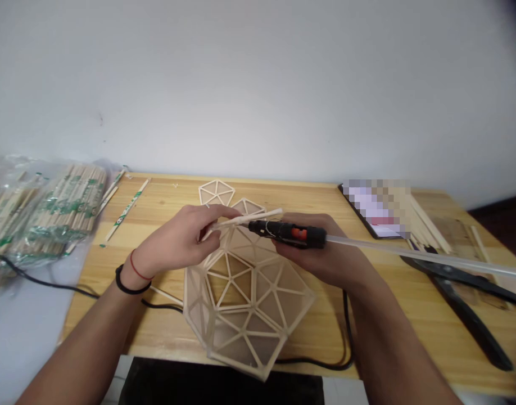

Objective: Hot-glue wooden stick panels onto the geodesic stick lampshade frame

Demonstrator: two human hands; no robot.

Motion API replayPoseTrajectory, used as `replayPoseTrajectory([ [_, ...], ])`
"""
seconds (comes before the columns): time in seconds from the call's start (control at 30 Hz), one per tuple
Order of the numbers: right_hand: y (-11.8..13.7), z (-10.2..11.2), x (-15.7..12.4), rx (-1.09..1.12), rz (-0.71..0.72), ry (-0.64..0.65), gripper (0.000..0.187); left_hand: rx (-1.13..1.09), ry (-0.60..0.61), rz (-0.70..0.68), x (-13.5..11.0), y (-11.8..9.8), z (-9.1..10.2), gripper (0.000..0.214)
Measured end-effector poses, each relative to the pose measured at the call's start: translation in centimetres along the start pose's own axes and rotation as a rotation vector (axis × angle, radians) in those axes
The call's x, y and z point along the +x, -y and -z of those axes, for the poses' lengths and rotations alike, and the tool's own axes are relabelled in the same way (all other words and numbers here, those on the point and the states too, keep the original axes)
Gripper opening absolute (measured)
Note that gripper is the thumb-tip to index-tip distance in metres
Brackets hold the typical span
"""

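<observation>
My left hand (pixel 180 241) pinches a few thin wooden sticks (pixel 245 218) that point to the right. My right hand (pixel 325 259) grips a black glue gun (pixel 289 233) with an orange trigger; its nozzle points left and sits right at the sticks. A long clear glue stick (pixel 422 256) juts from the gun's back toward the right. Beneath both hands lies a domed lattice of wooden triangles (pixel 245 304) on the wooden table (pixel 165 320).
Bags of wrapped chopsticks (pixel 43 211) lie at the left, with loose ones beside them. Two small stick pentagons (pixel 216 193) rest at the table's back. A phone (pixel 374 211), loose sticks and large black shears (pixel 464 298) occupy the right. A black cable (pixel 55 284) crosses the front.
</observation>
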State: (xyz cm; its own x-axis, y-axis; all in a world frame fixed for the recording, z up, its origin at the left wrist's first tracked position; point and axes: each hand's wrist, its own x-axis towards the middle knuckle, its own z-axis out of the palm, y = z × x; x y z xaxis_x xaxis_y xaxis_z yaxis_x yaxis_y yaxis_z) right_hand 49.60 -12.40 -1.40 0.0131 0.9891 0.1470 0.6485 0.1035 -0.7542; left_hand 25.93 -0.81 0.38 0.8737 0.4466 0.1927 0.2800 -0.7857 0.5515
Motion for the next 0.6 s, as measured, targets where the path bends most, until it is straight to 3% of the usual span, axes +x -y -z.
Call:
replayPoseTrajectory([
  [0.4,0.68,0.23,-0.45,-0.113,-0.002,-0.053,0.017,-0.002,-0.014,-0.019,0.01,0.21,-0.2,0.049],
  [0.6,0.47,0.27,-0.72,-0.114,-0.029,-0.06,0.009,-0.003,-0.03,-0.001,0.07,0.16,-0.18,0.051],
])
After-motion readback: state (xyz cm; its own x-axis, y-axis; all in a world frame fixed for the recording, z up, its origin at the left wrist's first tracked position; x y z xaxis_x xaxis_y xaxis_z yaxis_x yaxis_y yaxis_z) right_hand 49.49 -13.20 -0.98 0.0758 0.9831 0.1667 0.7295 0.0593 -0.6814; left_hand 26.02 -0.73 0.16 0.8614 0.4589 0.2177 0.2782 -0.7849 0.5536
